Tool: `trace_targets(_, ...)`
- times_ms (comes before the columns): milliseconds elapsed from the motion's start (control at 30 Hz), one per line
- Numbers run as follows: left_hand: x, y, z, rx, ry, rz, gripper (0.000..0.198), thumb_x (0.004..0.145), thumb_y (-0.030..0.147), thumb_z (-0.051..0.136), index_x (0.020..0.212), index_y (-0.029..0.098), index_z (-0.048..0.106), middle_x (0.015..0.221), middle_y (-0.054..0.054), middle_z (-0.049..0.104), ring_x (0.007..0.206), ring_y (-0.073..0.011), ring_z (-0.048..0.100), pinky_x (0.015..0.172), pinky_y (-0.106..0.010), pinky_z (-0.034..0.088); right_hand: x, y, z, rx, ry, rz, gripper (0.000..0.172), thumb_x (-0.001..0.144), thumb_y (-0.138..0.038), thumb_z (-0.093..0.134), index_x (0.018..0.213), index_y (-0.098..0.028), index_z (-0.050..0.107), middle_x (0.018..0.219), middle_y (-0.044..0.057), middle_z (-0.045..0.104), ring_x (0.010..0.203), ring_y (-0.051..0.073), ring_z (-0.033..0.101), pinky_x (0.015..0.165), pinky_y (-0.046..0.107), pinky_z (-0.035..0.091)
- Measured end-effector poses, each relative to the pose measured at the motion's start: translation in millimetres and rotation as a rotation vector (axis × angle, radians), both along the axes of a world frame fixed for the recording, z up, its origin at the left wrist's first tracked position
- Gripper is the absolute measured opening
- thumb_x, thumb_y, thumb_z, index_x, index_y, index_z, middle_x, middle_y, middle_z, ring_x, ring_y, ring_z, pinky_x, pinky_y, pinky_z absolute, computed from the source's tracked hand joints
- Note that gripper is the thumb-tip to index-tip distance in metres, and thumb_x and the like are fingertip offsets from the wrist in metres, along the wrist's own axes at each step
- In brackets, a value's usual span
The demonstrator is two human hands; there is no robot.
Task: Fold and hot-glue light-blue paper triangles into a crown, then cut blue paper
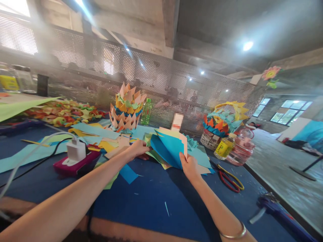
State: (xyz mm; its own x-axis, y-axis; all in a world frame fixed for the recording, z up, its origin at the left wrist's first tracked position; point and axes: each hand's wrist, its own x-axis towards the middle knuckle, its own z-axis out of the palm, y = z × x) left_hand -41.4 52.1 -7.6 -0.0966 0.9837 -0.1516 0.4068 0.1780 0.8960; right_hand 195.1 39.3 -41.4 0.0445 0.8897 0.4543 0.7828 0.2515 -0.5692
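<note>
My right hand [189, 166] is closed on the lower edge of a stack of coloured paper sheets [168, 151], a blue one in front with green, yellow and pale pink edges behind. The stack tilts up off the table. To its left, my left hand [138, 149] has curled fingers close to the stack's green edge. What those fingers hold, if anything, is hidden. Loose paper sheets [96, 129] in pale blue, yellow and peach spread behind my left hand. A strip of blue paper [128, 173] lies below it.
Scissors [230, 178] and a blue glue gun [280, 211] lie at the right. A magenta power strip [78, 163] with a white plug stands left. Folded-paper baskets [126, 109], a green bottle [146, 112], a yellow-labelled bottle [225, 148] and a pink jug [241, 148] stand behind.
</note>
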Motion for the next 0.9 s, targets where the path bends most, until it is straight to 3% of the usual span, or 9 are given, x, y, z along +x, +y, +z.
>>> trace_targets(100, -0.7, -0.7, -1.9, 0.055, 0.071, 0.01, 0.052, 0.066, 0.036, 0.074, 0.108, 0.015, 0.051, 0.072, -0.001, 0.065, 0.057, -0.0195, 0.066, 0.054, -0.027, 0.051, -0.3, 0.2, -1.2, 0.005, -0.002, 0.015, 0.04, 0.082, -0.051, 0.031, 0.051, -0.025, 0.03, 0.043, -0.002, 0.032, 0.044, 0.013, 0.031, 0.048, 0.029, 0.023)
trace_targets(167, -0.9, -2.7, -2.8, 0.182, 0.241, 0.035, 0.06, 0.066, 0.043, 0.073, 0.115, 0.017, 0.049, 0.083, -0.004, 0.065, 0.069, -0.022, 0.066, 0.061, -0.03, 0.05, 0.2, 0.1, -2.0, -0.007, -0.002, 0.019, 0.04, 0.082, -0.051, 0.031, 0.052, -0.025, 0.031, 0.043, -0.002, 0.034, 0.044, 0.014, 0.033, 0.048, 0.029, 0.023)
trace_targets(267, 0.0, -6.4, -4.4, 0.444, 0.611, 0.042, 0.044, 0.071, 0.055, 0.065, 0.097, 0.019, 0.062, 0.1, -0.009, 0.062, 0.093, -0.0277, 0.061, 0.074, -0.035, 0.048, 0.2, -1.6, -2.0, -0.039, -0.017, 0.024, 0.04, 0.084, -0.051, 0.032, 0.055, -0.024, 0.036, 0.046, -0.001, 0.038, 0.046, 0.014, 0.037, 0.05, 0.028, 0.025)
trace_targets(333, 1.7, -8.0, -5.9, 0.559, 0.707, -0.012, 0.038, 0.074, 0.057, 0.061, 0.083, 0.02, 0.066, 0.103, -0.008, 0.061, 0.1, -0.0286, 0.057, 0.083, -0.038, 0.045, -1.0, -4.0, -1.0, -0.068, -0.042, 0.029, 0.041, 0.085, -0.051, 0.032, 0.056, -0.023, 0.038, 0.047, -0.001, 0.04, 0.048, 0.015, 0.039, 0.052, 0.028, 0.026)
trace_targets(400, 4.2, -8.1, -7.8, 0.602, 0.631, -0.106, 0.034, 0.075, 0.054, 0.062, 0.076, 0.021, 0.068, 0.099, -0.007, 0.064, 0.103, -0.0285, 0.055, 0.09, -0.038, 0.041, -3.0, -6.7, 0.4, -0.1, -0.074, 0.045, 0.043, 0.087, -0.052, 0.034, 0.055, -0.023, 0.04, 0.048, 0.0, 0.041, 0.049, 0.015, 0.041, 0.053, 0.028, 0.027)
trace_targets(467, 7.2, -7.0, -10.0, 0.546, 0.412, -0.163, 0.028, 0.07, 0.049, 0.068, 0.07, 0.021, 0.069, 0.094, -0.007, 0.066, 0.108, -0.0296, 0.053, 0.095, -0.036, 0.037, -5.1, -8.7, 1.5, -0.115, -0.111, 0.066, 0.044, 0.088, -0.051, 0.035, 0.055, -0.022, 0.041, 0.049, 0.001, 0.044, 0.051, 0.015, 0.044, 0.054, 0.028, 0.027)
trace_targets(600, 13.3, -2.5, -12.5, 0.319, 0.019, -0.123, 0.035, 0.065, 0.052, 0.07, 0.057, 0.019, 0.063, 0.079, -0.009, 0.068, 0.104, -0.0302, 0.058, 0.084, -0.029, 0.044, -7.4, -9.8, 2.8, -0.08, -0.19, 0.076, 0.043, 0.091, -0.042, 0.037, 0.054, -0.021, 0.044, 0.052, 0.003, 0.051, 0.053, 0.015, 0.047, 0.055, 0.029, 0.027)
trace_targets(733, 16.2, -1.5, -8.8, 0.136, -0.18, -0.102, 0.052, 0.076, 0.066, 0.05, 0.072, 0.015, 0.063, 0.079, -0.011, 0.07, 0.076, -0.0248, 0.067, 0.061, -0.029, 0.051, -7.2, -9.7, 3.8, -0.071, -0.232, 0.066, 0.043, 0.092, -0.037, 0.039, 0.053, -0.02, 0.047, 0.051, 0.003, 0.052, 0.051, 0.014, 0.046, 0.055, 0.029, 0.026)
trace_targets(900, 15.1, -7.1, -1.7, -0.035, -0.42, -0.084, 0.051, 0.079, 0.064, 0.048, 0.077, 0.014, 0.06, 0.074, -0.01, 0.071, 0.067, -0.02, 0.068, 0.065, -0.031, 0.056, -6.5, -8.6, 1.5, -0.056, -0.26, 0.061, 0.045, 0.093, -0.038, 0.04, 0.054, -0.019, 0.05, 0.052, 0.004, 0.055, 0.052, 0.014, 0.048, 0.054, 0.028, 0.025)
